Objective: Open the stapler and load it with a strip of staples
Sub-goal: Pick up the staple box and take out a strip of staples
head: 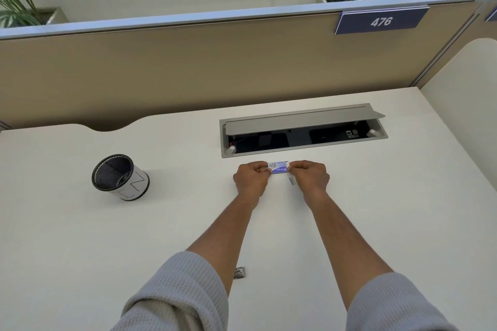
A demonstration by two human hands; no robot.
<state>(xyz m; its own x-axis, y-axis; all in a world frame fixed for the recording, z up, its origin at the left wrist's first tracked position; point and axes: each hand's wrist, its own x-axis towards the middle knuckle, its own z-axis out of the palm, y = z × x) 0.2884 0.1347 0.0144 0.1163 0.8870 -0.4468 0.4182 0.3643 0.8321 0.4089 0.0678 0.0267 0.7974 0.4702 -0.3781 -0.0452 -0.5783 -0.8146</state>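
Staple box (278, 167) pinched between both hands

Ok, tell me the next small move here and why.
Probably slide the small staple box open: the left hand and right hand each pinch one end of it above the desk. No stapler is in view.

Both arms reach straight out toward twelve o'clock, sleeves pushed up; left hand (251, 179) and right hand (312, 177) curl closed, fingertips pinching inward, knuckles up.
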